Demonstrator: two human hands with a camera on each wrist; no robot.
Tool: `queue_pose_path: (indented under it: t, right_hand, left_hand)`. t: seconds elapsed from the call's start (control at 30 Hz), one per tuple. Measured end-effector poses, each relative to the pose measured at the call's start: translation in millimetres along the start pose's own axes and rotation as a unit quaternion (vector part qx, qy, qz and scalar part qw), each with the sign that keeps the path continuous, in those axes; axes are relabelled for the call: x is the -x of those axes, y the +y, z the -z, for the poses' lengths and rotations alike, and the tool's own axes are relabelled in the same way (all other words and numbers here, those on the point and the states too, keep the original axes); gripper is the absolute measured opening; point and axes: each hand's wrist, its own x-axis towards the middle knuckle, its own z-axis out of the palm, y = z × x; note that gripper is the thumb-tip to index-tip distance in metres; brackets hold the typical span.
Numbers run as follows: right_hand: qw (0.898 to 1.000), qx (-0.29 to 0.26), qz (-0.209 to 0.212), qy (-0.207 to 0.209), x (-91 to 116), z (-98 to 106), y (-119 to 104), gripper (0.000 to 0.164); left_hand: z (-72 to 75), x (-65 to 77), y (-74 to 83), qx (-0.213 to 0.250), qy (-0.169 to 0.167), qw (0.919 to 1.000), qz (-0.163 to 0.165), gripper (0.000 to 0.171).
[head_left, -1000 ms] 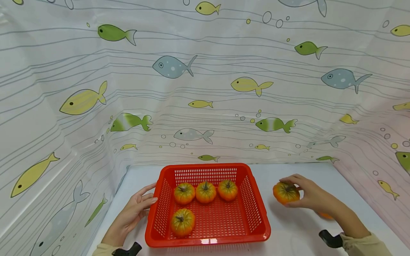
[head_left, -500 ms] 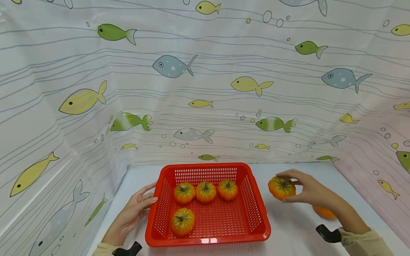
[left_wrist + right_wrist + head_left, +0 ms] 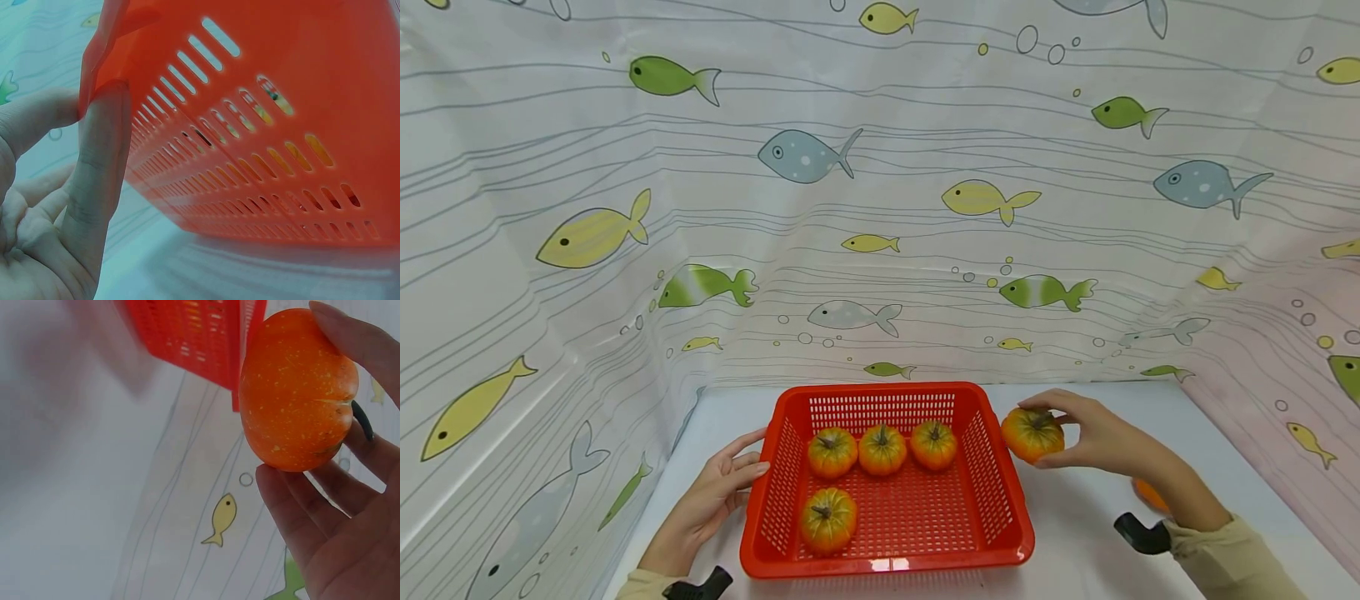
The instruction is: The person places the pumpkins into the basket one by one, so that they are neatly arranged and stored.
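A red plastic basket [image 3: 891,565] with slotted walls stands on the table, holding several small orange-and-yellow pumpkins, three along the back and a front-left pumpkin [image 3: 828,522]. At its left side my left hand [image 3: 711,496] grips the rim; in the left wrist view the thumb and a finger [image 3: 100,156] pinch the rim's edge. My right hand [image 3: 1093,433] holds another pumpkin [image 3: 1033,435] between thumb and fingers, raised just outside the basket's right rim. In the right wrist view its smooth orange underside [image 3: 300,394] faces the camera, the dark stem pointing toward the palm.
One more orange pumpkin [image 3: 1150,495] lies on the white table [image 3: 1075,542] at the right, partly hidden behind my right forearm. A fish-print curtain [image 3: 880,275] rises behind and along both sides.
My right hand has carried its pumpkin leftward and slightly up, close to the basket's right rim. The left hand and the basket have stayed in place.
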Motion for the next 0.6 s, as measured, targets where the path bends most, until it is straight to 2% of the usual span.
queue_pose_path:
  t: [0.3, 0.6]
  right_hand:
    - [0.999, -0.020, 0.027, -0.041, -18, -6, -20, 0.069]
    - [0.995, -0.028, 0.031, -0.091, -34, -19, -34, 0.065]
  left_hand:
    - [0.1, 0.3, 0.3, 0.003, -0.001, 1.0000, 0.002, 0.071]
    - [0.6, 1.0, -0.1, -0.002, -0.007, 1.0000, -0.006, 0.069]
